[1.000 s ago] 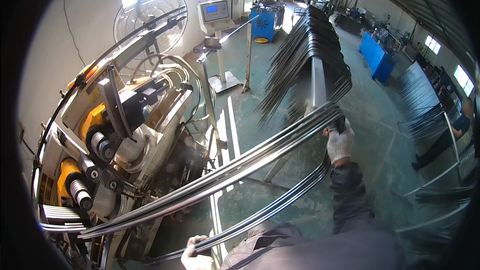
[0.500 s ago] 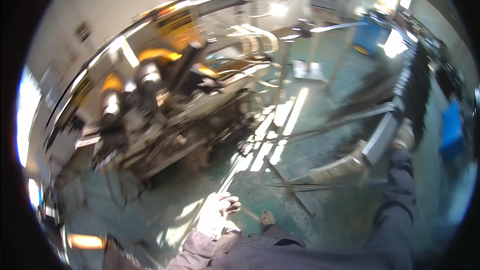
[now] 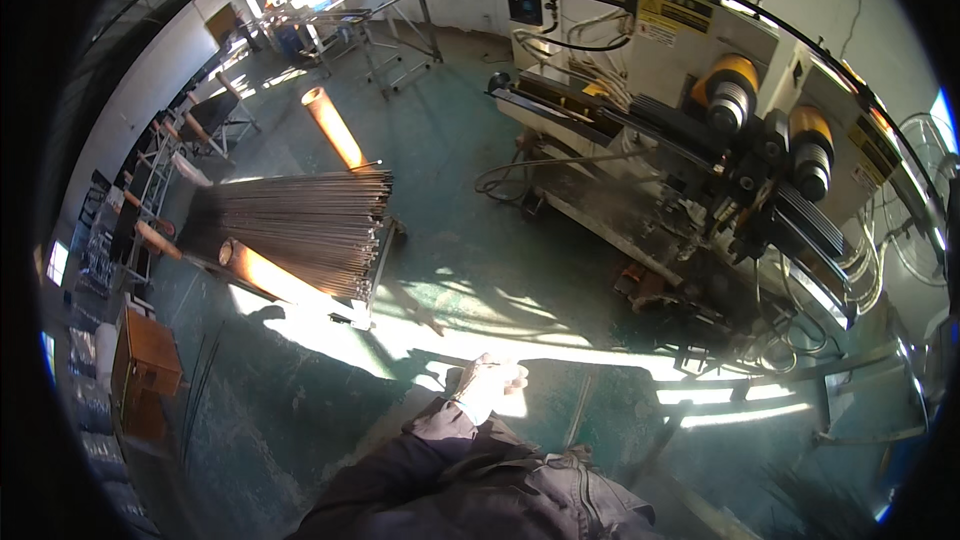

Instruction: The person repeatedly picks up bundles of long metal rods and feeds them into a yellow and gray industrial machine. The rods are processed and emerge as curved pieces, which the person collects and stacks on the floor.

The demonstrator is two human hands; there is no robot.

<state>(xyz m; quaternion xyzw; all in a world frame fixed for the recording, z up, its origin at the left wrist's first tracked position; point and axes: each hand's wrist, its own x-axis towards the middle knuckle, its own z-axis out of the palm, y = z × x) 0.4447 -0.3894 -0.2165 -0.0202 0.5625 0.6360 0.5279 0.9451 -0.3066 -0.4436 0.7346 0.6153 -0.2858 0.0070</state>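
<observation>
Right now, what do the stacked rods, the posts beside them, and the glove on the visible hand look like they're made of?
Rods: bare metal, probably steel; thin, straight, grey with a dull sheen, bundled on a rack. Posts: tubes, orange-brown where sun hits them, open-ended; possibly rusted steel or plastic sleeves, can't tell which. Glove on the left hand: pale fabric, likely knit cotton; overexposed in the sun, so the weave isn't clear.
</observation>
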